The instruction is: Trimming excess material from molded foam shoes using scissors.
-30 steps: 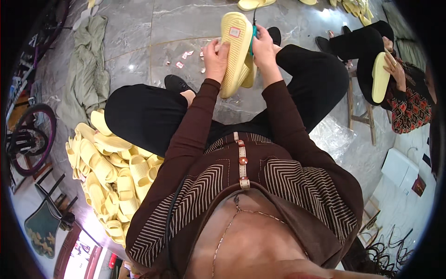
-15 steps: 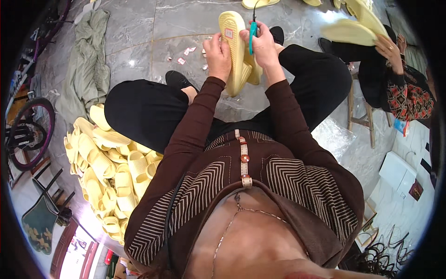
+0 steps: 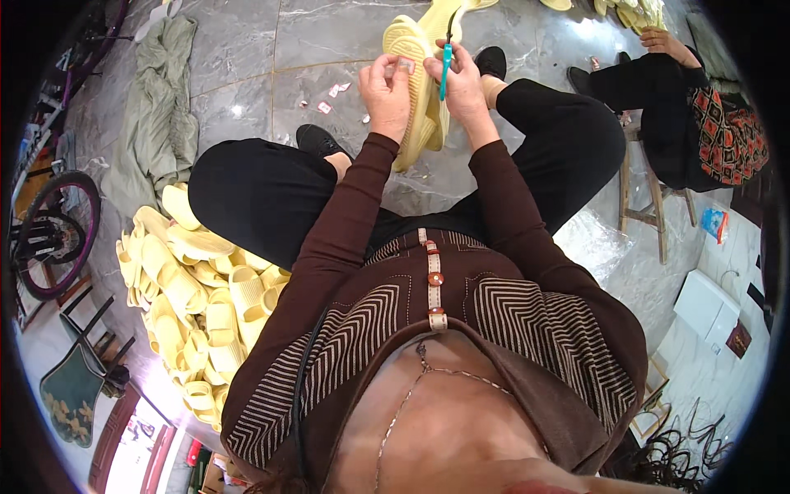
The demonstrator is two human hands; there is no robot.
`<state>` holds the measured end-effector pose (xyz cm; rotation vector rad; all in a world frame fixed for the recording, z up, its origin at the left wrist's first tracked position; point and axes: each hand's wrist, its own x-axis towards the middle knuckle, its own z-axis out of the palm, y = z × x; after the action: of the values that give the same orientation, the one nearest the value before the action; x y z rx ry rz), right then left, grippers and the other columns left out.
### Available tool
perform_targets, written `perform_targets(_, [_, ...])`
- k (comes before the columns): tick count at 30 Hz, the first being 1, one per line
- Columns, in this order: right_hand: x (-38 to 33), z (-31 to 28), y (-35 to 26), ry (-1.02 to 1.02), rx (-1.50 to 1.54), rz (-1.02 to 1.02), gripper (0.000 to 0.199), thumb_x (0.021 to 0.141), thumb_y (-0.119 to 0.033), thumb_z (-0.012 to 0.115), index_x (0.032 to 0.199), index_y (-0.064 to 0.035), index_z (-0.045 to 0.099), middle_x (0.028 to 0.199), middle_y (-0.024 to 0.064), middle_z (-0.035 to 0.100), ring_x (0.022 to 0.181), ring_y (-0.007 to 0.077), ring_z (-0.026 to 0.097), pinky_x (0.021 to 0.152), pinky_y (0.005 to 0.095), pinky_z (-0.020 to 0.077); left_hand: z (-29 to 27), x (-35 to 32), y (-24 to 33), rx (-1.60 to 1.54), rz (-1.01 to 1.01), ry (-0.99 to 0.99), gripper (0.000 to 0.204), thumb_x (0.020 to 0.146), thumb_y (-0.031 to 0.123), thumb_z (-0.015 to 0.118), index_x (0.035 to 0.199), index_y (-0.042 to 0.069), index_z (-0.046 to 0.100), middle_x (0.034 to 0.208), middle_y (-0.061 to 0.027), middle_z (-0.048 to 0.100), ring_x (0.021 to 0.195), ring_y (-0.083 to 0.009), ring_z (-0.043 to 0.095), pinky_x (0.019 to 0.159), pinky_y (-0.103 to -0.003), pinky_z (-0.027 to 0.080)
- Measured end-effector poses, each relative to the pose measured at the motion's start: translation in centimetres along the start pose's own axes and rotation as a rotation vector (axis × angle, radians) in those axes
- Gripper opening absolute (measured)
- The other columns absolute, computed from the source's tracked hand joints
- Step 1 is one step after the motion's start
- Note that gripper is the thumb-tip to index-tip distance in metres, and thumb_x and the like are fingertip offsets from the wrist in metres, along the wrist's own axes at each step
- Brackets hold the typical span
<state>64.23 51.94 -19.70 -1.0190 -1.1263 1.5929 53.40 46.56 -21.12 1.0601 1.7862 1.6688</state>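
Observation:
My left hand grips a pale yellow slipper, held upright with its ridged sole facing me. The thumb presses on a small label on that sole and partly covers it. My right hand is closed around a teal-handled tool with a thin dark tip pointing away from me; its exact kind is unclear. The right thumb reaches the slipper's right edge. A second yellow slipper shows behind the first, partly hidden. Just beyond them is more yellow footwear.
A heap of yellow slippers lies by my left knee. Red-and-white label scraps litter the grey tiled floor. Crumpled grey-green cloth and a bicycle wheel are at left. A co-worker's hand is near yellow slippers at the far right, beside a wooden stool.
My left thumb has moved onto the label, which was uncovered before. The co-worker's raised yellow slippers have left their former place, and more yellow footwear now shows beyond my hands.

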Motion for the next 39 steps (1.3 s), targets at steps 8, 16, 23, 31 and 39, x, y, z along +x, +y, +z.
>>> perform_targets(8, [-0.3, 0.3, 0.7, 0.024, -0.064, -0.027, 0.057, 0.073, -0.012, 0.066, 0.118, 0.0071, 0.036, 0.089, 0.0042, 0.052, 0.077, 0.0083, 0.051, 0.068, 0.0206, 0.0429, 0.0, 0.7, -1.8, -0.042, -0.143, -0.044, 0.017, 0.075, 0.014, 0.063, 0.088, 0.005, 0.056, 0.083, -0.0071, 0.049, 0.081, -0.0206, 0.046, 0.078, -0.034, 0.036])
perform_targets(16, [-0.6, 0.3, 0.6, 0.004, -0.056, 0.005, 0.055, 0.074, -0.010, 0.064, 0.119, 0.0039, 0.036, 0.091, 0.0037, 0.051, 0.078, 0.0091, 0.051, 0.069, 0.0214, 0.0432, 0.0, 0.3, -0.7, 0.140, 0.093, 0.108, 0.014, 0.076, 0.010, 0.063, 0.084, 0.000, 0.057, 0.081, -0.0053, 0.053, 0.066, -0.0104, 0.051, 0.060, -0.025, 0.045])
perform_targets(23, [-0.3, 0.4, 1.0, -0.019, -0.091, -0.108, 0.053, 0.074, -0.009, 0.064, 0.118, 0.0021, 0.037, 0.089, 0.0027, 0.051, 0.077, 0.0090, 0.050, 0.067, 0.0213, 0.0427, -0.5, 1.1, -1.7, 0.011, -0.084, -0.054, 0.010, 0.076, 0.007, 0.061, 0.080, 0.000, 0.056, 0.080, -0.0060, 0.053, 0.070, -0.0138, 0.050, 0.064, -0.030, 0.044])
perform_targets(31, [0.4, 0.0, 2.2, 0.105, -0.118, -0.047, 0.047, 0.077, -0.006, 0.060, 0.118, 0.0010, 0.038, 0.094, 0.0068, 0.053, 0.084, 0.0107, 0.053, 0.075, 0.0232, 0.0434, -0.9, 1.7, 0.2, 0.481, 0.539, 0.041, 0.006, 0.081, 0.003, 0.052, 0.078, 0.001, 0.047, 0.081, -0.0066, 0.053, 0.065, -0.0129, 0.051, 0.059, -0.027, 0.046])
perform_targets(39, [0.5, -0.4, 2.7, 0.190, -0.200, -0.054, 0.050, 0.076, -0.007, 0.061, 0.118, 0.0051, 0.037, 0.097, 0.0089, 0.053, 0.085, 0.0125, 0.053, 0.076, 0.0234, 0.0432, -1.4, 2.6, 0.9, -0.663, -0.300, -0.107, 0.005, 0.085, 0.006, 0.047, 0.086, 0.001, 0.045, 0.070, -0.0017, 0.047, 0.051, -0.0072, 0.045, 0.046, -0.023, 0.043])
